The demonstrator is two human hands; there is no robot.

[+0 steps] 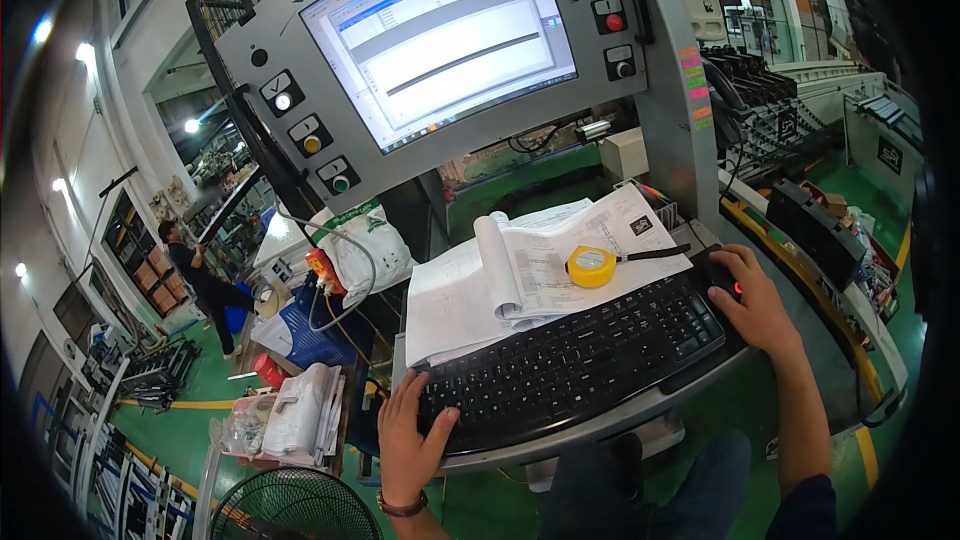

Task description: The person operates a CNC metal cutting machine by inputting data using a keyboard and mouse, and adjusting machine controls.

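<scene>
My left hand (412, 435) rests at the left end of a black keyboard (570, 365), its fingers apart and nothing held. At the keyboard's right end, my right hand (755, 305) lies over a dark mouse (712, 272) with a red light, fingers curved on it. Behind the keys are spread papers (450, 300), one sheet curled up. A yellow tape measure (591, 267) with a black strap sits on them. Above, a lit monitor (450, 30) shows a window with table rows, set in a grey panel (400, 175) with buttons.
A person (195, 275) stands in the left background. At lower left are a blue crate (315, 330), a pink tray (245, 425) with bags and a fan (295, 510). A white bag (365, 250) hangs beside the panel. Machinery (770, 100) stands at right.
</scene>
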